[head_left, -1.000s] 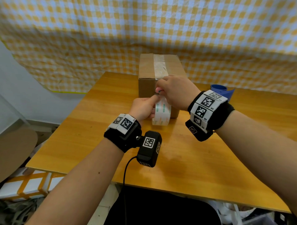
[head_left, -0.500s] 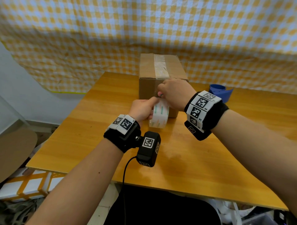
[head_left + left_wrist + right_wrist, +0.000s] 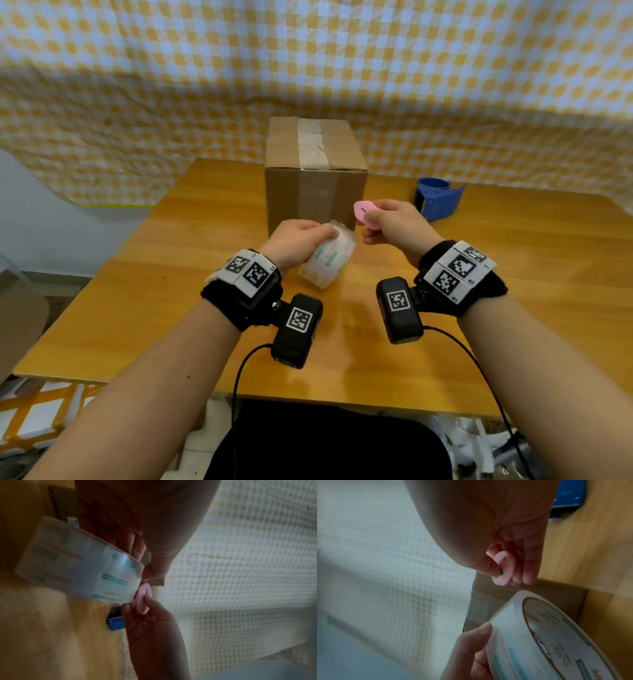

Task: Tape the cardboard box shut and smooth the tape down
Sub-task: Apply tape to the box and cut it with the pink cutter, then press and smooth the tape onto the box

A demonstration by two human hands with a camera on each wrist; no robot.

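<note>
Wooden table (image 3: 191,281), yellow gingham curtain (image 3: 171,85) behind

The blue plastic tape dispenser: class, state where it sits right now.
In the head view the blue plastic tape dispenser stands on the wooden table, right of the brown cardboard box, beyond the right hand.

Soft, even daylight fills the head view, bright on the checked cloth (image 3: 308,61) at the far side. A pale sheen lies on the near part of the wooden table (image 3: 342,342), and the box (image 3: 315,192) front sits in mild shade. Straight lines bow toward the edges, where the picture smears. Both wrist views are dim, grainy and blurred; the left hand (image 3: 137,513) and right hand (image 3: 505,513) loom dark and unfocused, backlit by the pale cloth.
</note>
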